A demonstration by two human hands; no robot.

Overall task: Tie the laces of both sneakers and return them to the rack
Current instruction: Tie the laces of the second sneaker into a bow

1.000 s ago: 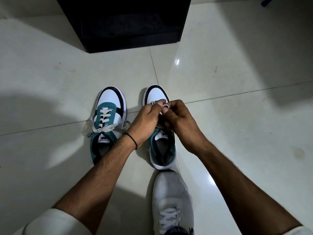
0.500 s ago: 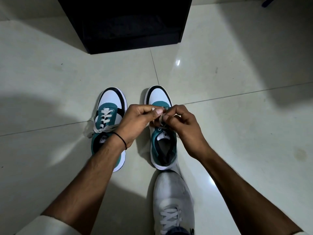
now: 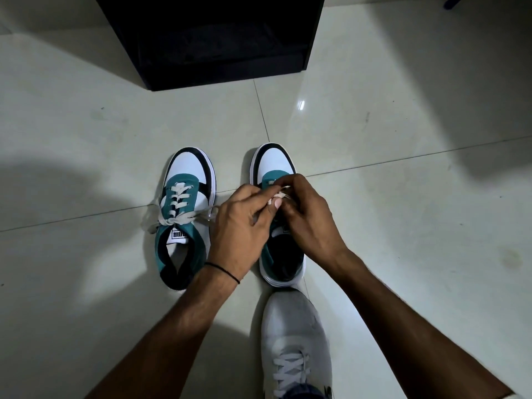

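Both hands pinch the cream lace (image 3: 280,194) over the right teal sneaker (image 3: 278,214), left hand (image 3: 244,223) and right hand (image 3: 306,217) closed on it; the left sneaker (image 3: 184,217), beside it, looks tied. A slipped pinch could collapse the bow; the black rack (image 3: 213,38) waits beyond

Glossy pale tiled floor (image 3: 374,197), two teal-white sneakers (image 3: 184,226) side by side, grey shoe (image 3: 293,326), black rack (image 3: 213,38)
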